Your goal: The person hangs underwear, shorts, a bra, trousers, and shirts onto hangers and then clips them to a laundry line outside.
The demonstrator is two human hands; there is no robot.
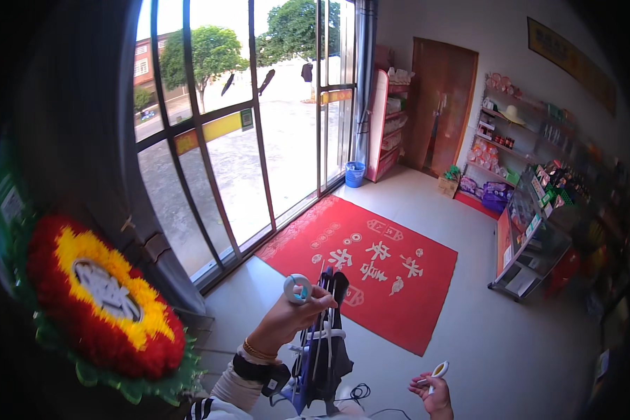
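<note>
Low in the middle, my left hand [302, 316] is closed on a dark purple-blue umbrella [323, 357], pinching it near its black upper end. The umbrella is held roughly upright, folded, with its thin ribs and loose cloth showing. A white ring-shaped piece with a teal inside [297, 288] sits on the left hand. To the lower right, apart from the umbrella, my right hand [435, 397] has its fingers apart and grips nothing I can see. A similar white ring-shaped piece [439, 369] is at its fingers.
A red mat [399, 308] lies on the floor ahead. Tall glass sliding doors [238, 168] stand left of it. A red-and-yellow flower wreath [98, 301] is at near left. Beyond are a blue bin [355, 174], a brown door [437, 105], stocked shelves [497, 150] and a glass counter [521, 245].
</note>
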